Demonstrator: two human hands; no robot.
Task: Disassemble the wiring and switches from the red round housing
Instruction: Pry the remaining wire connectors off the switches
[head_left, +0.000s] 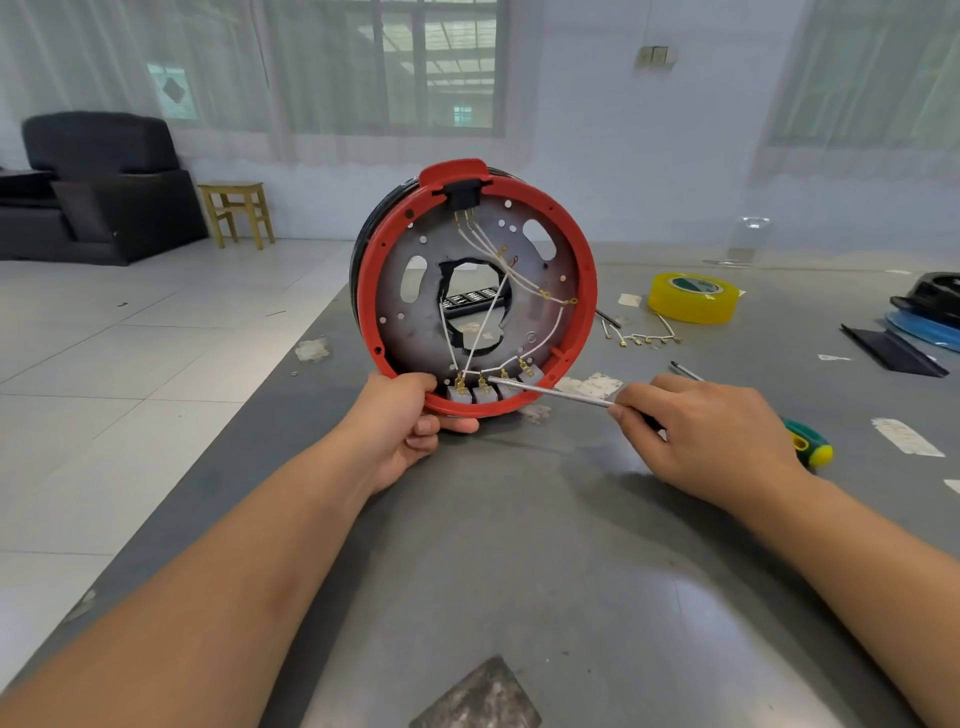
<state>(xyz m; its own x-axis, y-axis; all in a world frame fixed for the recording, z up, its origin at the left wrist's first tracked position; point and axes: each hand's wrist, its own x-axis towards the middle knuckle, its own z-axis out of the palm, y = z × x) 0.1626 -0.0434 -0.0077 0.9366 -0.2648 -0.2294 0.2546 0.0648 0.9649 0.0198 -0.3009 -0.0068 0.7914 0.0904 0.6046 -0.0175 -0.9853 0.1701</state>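
Red round housing (584, 291) stood on edge on the grey table (519, 545), open side toward the camera, grey inner plate (415, 332) with a dark central hole showing. Left hand (410, 415) gripped the lower left rim, thumb over the red edge, fingers curled underneath. Right hand (711, 431) was curled around a screwdriver (550, 393), green and yellow handle sticking out behind the hand; the metal shaft reached left, tip at the row of grey switches (491, 391) along the bottom inside of the rim. White wires (480, 332) with brass terminals ran from those switches up across the plate toward a black block (462, 195) at the top.

On the table to the right: loose short wires (644, 338), a roll of yellow tape (693, 299), and black and blue items at the far right edge, too cut off to identify. Black sofa (98, 182) and a wooden stool (236, 210) stood behind, on the tiled floor.
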